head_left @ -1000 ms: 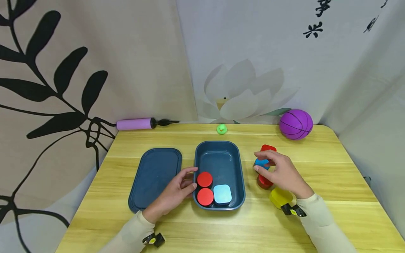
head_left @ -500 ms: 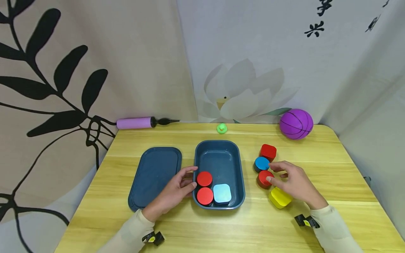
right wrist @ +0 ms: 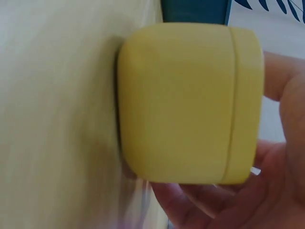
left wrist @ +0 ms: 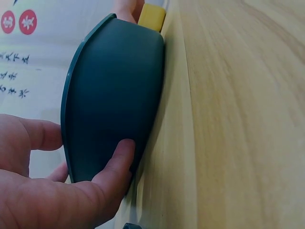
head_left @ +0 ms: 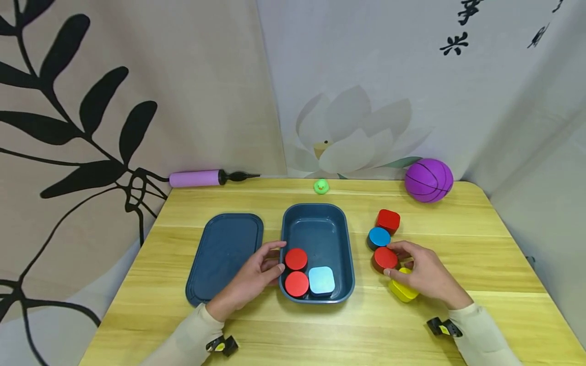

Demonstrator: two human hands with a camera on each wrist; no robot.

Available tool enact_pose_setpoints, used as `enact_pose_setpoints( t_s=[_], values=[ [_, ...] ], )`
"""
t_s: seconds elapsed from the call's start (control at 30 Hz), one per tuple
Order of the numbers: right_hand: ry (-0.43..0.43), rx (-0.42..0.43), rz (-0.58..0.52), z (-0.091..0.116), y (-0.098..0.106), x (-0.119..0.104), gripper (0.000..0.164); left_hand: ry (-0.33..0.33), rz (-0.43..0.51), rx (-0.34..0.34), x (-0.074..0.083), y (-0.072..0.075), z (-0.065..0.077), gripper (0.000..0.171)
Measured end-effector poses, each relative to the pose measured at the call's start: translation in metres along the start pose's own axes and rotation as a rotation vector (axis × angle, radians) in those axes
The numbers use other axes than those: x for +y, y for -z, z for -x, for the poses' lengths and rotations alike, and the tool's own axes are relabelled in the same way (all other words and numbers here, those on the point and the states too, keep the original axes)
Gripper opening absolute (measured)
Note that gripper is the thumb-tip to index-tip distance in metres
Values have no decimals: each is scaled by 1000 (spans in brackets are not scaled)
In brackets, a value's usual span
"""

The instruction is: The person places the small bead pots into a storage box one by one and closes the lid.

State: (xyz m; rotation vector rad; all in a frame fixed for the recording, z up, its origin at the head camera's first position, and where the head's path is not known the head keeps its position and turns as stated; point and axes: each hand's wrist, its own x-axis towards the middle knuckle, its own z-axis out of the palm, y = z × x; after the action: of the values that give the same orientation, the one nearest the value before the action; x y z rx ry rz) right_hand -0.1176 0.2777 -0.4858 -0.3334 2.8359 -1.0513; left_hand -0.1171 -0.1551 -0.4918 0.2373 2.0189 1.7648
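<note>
My left hand rests against the left side of a dark blue rectangular container. In the left wrist view, the thumb lies on its outer wall and a finger touches the rim. Inside are two red round boxes and a light blue square box. My right hand pinches another red round box between thumb and index finger on the table. Beside it are a yellow box, a blue round box and a red square box. The yellow box fills the right wrist view, hiding the pinched box.
A dark blue lid lies flat left of the container. Along the back edge are a purple hand pump, a small green duck and a purple ball. A curtain hangs behind the wooden table.
My right hand has left the blue round box, moved toward me and closed its thumb and index finger about the red round box. The left hand stays at the container.
</note>
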Motion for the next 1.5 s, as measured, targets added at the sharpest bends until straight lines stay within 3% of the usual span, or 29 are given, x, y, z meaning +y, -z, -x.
enact_pose_setpoints(
  t_s=[0.43,0.77,1.07,1.5],
  values=[
    [-5,-8,-39,-5,0,-3,50,-1,9,-4,1,0,1,59],
    [51,11,-97,-5,9,-11,53,-4,8,-5,1,2,1,59],
    [112,62,-88,-18,13,-27,49,-1,13,-4,0,2,0,59],
    [158,56,-96,-40,10,-56,52,6,25,-14,1,3,-1,60]
  ],
)
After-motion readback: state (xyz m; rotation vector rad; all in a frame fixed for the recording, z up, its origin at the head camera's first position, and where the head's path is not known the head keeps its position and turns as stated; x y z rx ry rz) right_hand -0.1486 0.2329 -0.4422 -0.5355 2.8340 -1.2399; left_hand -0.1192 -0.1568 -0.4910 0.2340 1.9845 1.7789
